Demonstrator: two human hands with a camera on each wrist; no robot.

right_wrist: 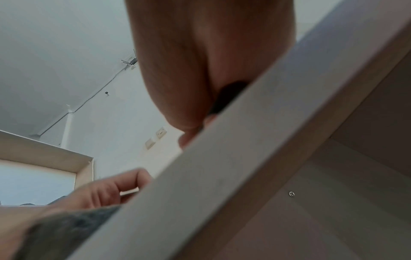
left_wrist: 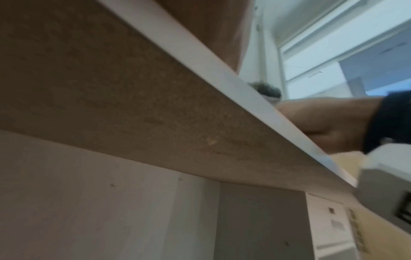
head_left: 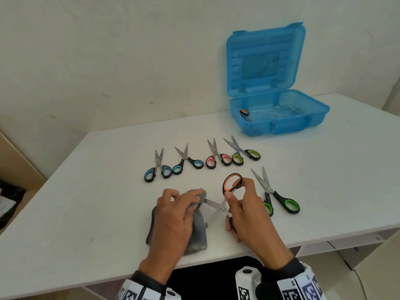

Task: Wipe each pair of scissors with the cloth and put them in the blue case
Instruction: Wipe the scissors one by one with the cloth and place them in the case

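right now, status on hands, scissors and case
Left hand pinches grey cloth round one blade. Right hand holds orange-handled scissors, blades spread. Blue case open, path clear.

No readable text, brand or number found, only black-and-white square code markers (head_left: 243, 293) printed on the wrist bands, undecipherable.

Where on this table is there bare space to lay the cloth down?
The table is bare left of the blue-handled scissors, and right of the green-handled scissors, below the blue case. The middle is crowded with scissors and both hands.
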